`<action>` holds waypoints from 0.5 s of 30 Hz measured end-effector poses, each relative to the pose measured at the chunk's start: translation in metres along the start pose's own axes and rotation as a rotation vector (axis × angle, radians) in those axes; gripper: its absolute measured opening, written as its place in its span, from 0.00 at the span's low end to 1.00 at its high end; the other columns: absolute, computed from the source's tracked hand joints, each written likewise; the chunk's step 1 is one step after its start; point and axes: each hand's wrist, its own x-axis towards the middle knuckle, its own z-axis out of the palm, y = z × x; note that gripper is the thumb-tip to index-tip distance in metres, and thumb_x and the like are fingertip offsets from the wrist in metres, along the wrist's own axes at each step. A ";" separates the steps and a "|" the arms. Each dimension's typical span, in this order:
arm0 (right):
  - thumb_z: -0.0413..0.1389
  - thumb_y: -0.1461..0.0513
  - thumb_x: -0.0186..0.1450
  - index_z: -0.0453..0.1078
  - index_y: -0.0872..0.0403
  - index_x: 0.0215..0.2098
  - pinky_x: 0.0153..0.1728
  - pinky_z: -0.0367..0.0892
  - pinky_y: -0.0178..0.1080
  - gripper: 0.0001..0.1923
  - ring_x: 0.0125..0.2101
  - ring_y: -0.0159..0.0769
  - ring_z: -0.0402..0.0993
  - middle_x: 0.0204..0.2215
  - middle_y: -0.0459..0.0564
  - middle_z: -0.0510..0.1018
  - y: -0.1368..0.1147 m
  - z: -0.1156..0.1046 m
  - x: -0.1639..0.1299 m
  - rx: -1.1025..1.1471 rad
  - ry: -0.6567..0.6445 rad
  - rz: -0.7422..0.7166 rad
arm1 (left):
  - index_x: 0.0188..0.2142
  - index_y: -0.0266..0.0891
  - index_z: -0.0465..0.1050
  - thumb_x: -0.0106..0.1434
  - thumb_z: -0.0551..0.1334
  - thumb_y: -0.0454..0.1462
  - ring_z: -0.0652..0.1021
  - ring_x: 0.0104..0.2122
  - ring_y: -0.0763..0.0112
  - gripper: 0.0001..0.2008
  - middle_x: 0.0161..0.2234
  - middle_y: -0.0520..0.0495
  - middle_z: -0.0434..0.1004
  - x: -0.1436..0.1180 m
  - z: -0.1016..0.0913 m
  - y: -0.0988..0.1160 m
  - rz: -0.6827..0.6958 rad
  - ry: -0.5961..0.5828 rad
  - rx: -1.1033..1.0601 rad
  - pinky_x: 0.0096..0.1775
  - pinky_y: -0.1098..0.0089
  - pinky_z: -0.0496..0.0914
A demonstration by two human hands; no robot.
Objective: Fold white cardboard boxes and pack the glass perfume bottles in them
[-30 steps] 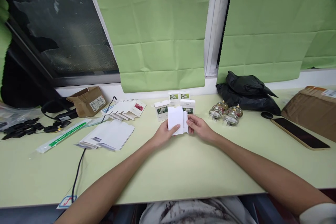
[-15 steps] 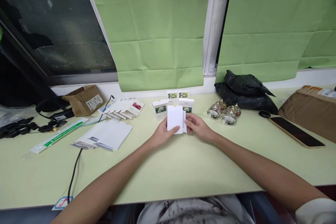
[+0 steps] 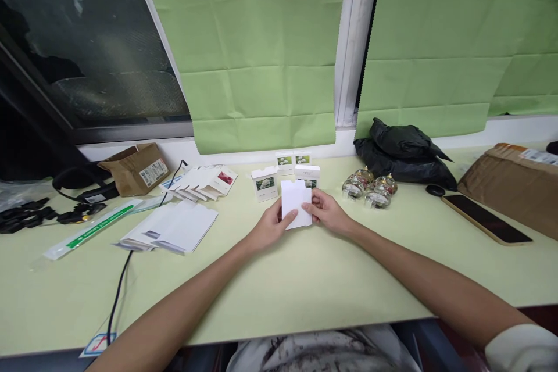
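Observation:
A small white cardboard box (image 3: 294, 197), blank on the face turned to me, is held upright between both hands above the table. My left hand (image 3: 270, 225) grips its left edge, thumb across the front. On the other side my right hand (image 3: 328, 213) pinches the right edge, its thumb pressed on the front face. Just beyond stand small white boxes with flower pictures: one at the left (image 3: 264, 183), one at the right (image 3: 307, 173) partly hidden by the held box, and two more behind (image 3: 285, 161).
Flat white cartons (image 3: 187, 225) lie in two piles to the left, beside a brown box (image 3: 135, 170) and a black cable (image 3: 120, 290). Clear-cased ornaments (image 3: 378, 192), black plastic bags (image 3: 405, 154), a phone (image 3: 486, 220) and a larger cardboard box (image 3: 514, 186) are at right.
The side part of the held box has swung flush with its front, and my right thumb has moved onto the front face. My view has shifted slightly.

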 end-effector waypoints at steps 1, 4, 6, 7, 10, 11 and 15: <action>0.65 0.44 0.65 0.68 0.52 0.44 0.23 0.61 0.33 0.23 0.25 0.29 0.66 0.34 0.46 0.76 0.000 0.000 0.000 -0.003 -0.001 -0.005 | 0.63 0.39 0.68 0.71 0.62 0.52 0.79 0.55 0.52 0.28 0.59 0.40 0.78 -0.001 0.000 0.001 0.000 0.007 0.024 0.54 0.57 0.75; 0.65 0.46 0.65 0.68 0.51 0.46 0.22 0.61 0.33 0.22 0.25 0.29 0.66 0.36 0.47 0.78 -0.002 0.001 -0.001 -0.007 -0.005 -0.009 | 0.62 0.40 0.69 0.70 0.63 0.52 0.79 0.53 0.52 0.28 0.58 0.40 0.79 -0.002 -0.001 0.003 -0.006 0.004 0.088 0.52 0.57 0.75; 0.65 0.46 0.65 0.68 0.51 0.47 0.23 0.61 0.33 0.23 0.26 0.30 0.68 0.38 0.48 0.79 -0.003 0.000 -0.001 -0.017 -0.007 -0.007 | 0.62 0.39 0.69 0.69 0.63 0.53 0.80 0.52 0.53 0.28 0.56 0.40 0.79 -0.003 -0.002 0.003 -0.004 -0.007 0.101 0.51 0.58 0.75; 0.65 0.46 0.65 0.68 0.52 0.47 0.23 0.61 0.33 0.23 0.27 0.31 0.69 0.38 0.48 0.79 -0.004 -0.001 -0.001 -0.029 -0.009 -0.012 | 0.61 0.39 0.69 0.70 0.62 0.53 0.80 0.51 0.53 0.28 0.55 0.40 0.80 -0.002 -0.003 0.002 0.000 -0.011 0.104 0.50 0.59 0.75; 0.64 0.47 0.66 0.69 0.52 0.46 0.25 0.62 0.34 0.21 0.30 0.33 0.70 0.36 0.48 0.78 -0.009 -0.008 0.001 -0.103 0.029 -0.072 | 0.59 0.39 0.70 0.75 0.53 0.54 0.79 0.46 0.58 0.26 0.49 0.41 0.81 0.002 -0.006 -0.003 0.011 0.033 0.121 0.48 0.61 0.74; 0.64 0.47 0.66 0.69 0.52 0.45 0.25 0.62 0.34 0.20 0.29 0.34 0.69 0.35 0.47 0.77 -0.011 -0.012 0.001 -0.140 0.071 -0.108 | 0.58 0.40 0.70 0.76 0.50 0.54 0.79 0.44 0.61 0.25 0.48 0.42 0.80 0.004 -0.007 -0.006 0.014 0.069 0.133 0.47 0.61 0.74; 0.63 0.49 0.68 0.65 0.49 0.40 0.27 0.61 0.35 0.16 0.27 0.33 0.64 0.29 0.43 0.70 -0.023 -0.027 0.005 -0.277 0.468 -0.331 | 0.61 0.43 0.63 0.76 0.53 0.51 0.77 0.41 0.68 0.22 0.54 0.44 0.74 0.013 -0.011 -0.019 0.012 0.209 0.227 0.44 0.66 0.72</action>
